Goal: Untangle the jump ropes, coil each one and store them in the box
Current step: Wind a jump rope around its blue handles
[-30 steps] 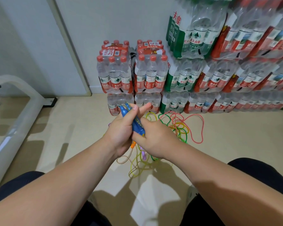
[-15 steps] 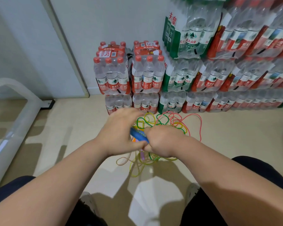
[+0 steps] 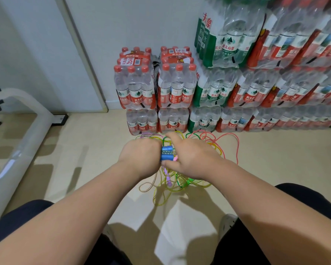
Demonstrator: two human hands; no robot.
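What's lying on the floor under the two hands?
A tangle of yellow, green, pink and purple jump ropes. The left hand and right hand, gripping blue handles, cover its middle.

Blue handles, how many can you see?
2. The blue handles sit pressed together, one above the other, gripped between the left hand and right hand. More could be hidden in the hands.

Both hands (image 3: pixel 139 155) and forearms (image 3: pixel 80 205) bare — dark trousers (image 3: pixel 17 217) — a pale shoe (image 3: pixel 226 224) beside the right leg
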